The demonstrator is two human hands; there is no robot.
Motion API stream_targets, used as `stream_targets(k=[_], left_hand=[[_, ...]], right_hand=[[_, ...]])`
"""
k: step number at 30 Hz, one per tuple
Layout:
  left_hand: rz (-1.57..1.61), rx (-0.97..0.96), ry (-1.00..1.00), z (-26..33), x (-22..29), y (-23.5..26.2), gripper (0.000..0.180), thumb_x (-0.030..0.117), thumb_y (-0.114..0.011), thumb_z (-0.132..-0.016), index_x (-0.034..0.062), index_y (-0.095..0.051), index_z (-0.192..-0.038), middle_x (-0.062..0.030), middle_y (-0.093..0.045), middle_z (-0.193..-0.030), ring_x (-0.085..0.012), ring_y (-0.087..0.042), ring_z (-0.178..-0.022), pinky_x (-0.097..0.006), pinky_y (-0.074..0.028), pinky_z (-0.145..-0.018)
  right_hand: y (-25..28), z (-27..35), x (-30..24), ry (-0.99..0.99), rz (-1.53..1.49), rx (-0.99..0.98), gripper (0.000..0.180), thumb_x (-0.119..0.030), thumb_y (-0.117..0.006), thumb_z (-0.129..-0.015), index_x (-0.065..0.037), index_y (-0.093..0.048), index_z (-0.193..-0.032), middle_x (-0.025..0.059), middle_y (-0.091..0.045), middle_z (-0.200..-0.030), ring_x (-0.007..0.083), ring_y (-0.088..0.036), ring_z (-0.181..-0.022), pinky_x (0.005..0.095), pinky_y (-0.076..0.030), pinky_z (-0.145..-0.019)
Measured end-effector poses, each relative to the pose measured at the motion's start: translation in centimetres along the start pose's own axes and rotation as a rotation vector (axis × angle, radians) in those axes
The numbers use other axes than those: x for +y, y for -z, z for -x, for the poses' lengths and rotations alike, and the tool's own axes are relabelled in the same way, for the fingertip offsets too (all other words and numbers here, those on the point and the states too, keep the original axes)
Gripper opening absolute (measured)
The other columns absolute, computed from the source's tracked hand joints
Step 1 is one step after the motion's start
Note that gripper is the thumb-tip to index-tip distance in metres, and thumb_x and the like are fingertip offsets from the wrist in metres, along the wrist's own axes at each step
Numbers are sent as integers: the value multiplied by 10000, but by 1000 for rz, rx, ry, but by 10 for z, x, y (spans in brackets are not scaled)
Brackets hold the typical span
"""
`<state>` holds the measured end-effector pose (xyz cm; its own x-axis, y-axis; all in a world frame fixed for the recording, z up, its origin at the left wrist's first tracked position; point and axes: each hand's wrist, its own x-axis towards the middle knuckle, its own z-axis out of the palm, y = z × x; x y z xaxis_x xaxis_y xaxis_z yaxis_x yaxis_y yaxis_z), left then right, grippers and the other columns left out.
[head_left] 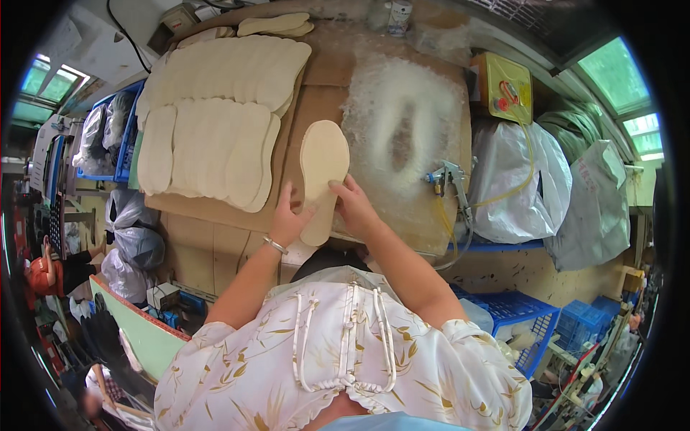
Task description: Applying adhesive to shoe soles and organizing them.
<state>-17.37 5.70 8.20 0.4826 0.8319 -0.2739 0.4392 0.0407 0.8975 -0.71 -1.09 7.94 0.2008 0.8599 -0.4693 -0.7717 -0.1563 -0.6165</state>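
A beige insole (325, 152) is held over the table's near side, its broad end pointing away from me. My right hand (353, 208) grips its right edge, with the thumb on the upper face and the other fingers partly hidden. At the narrower end, my left hand (290, 219) has its thumb over the left edge. The left fingers point forward beside the insole. To the left lie overlapping rows of similar insoles (215, 75) on cardboard.
White residue (431, 100) rings a bare insole-shaped patch on the cardboard (323, 86). A spray gun (449, 178) with hoses hangs at the table's right edge. Beyond it are a yellow container (509, 86) and silver bags (514, 179). Blue crates (528, 316) stand lower right.
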Motion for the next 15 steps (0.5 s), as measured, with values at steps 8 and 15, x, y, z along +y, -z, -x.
stream_targets(k=[8,15], left_hand=[[422,-223,67,-45,-11,12,531,80,-616,-874,-12,-399,-1350,-103,-602,-1159,-137,-573,-1035,-281,-478,-874],[-12,-406,-50,-63,0,25,750,132,-627,-867,24,-189,-1466,-142,-491,-1311,-204,-518,-1148,-329,-435,-954]], right_hand=[[-9,-45,7,6,-133,-91,460,-108,-556,-880,-91,-408,-1315,67,-537,-1207,208,-540,-1100,378,-450,-925],[-23,-62,4,28,-26,84,517,-110,-627,-828,-102,-428,-1305,64,-550,-1195,203,-535,-1101,343,-438,-924]])
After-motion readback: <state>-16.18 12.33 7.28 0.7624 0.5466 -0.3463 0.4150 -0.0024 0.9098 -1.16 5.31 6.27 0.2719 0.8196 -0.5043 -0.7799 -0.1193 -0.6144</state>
